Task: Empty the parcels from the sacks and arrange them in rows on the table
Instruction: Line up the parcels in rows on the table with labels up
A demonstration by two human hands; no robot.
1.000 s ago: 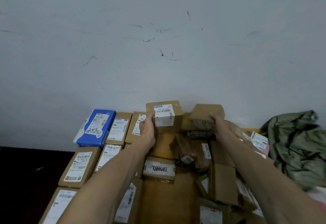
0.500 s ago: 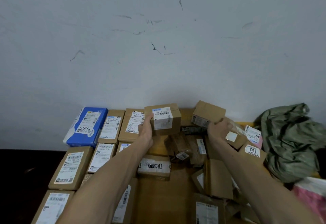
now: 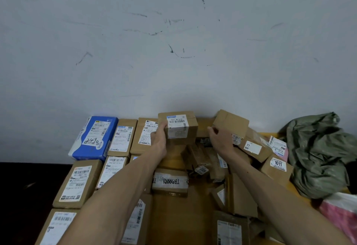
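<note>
At a yellow-brown wooden table (image 3: 170, 219), we are sorting parcels into rows. Our left hand (image 3: 159, 140) is gripping a small brown cardboard box with a white barcode label (image 3: 177, 129) by its left side. The thumb is pressing the near face and the other fingers are curling behind it, out of sight.

The box is sitting at the far row by the wall, just right of a flat brown labelled carton (image 3: 144, 134), which is lying beside a blue padded parcel (image 3: 94, 136). The open slot appears to be lying directly under and right of the box, so the left hand is the nearer one. The box is almost square, so we are seeing no clear long axis.

Our right hand (image 3: 220, 138) is pinching the lower edge of a plain brown cardboard box (image 3: 230, 123), which is tilting corner-up above the unsorted heap.

A crumpled olive-green fabric sack (image 3: 318, 154) is slumping at the right. We cannot tell whether anything is inside it.
</note>
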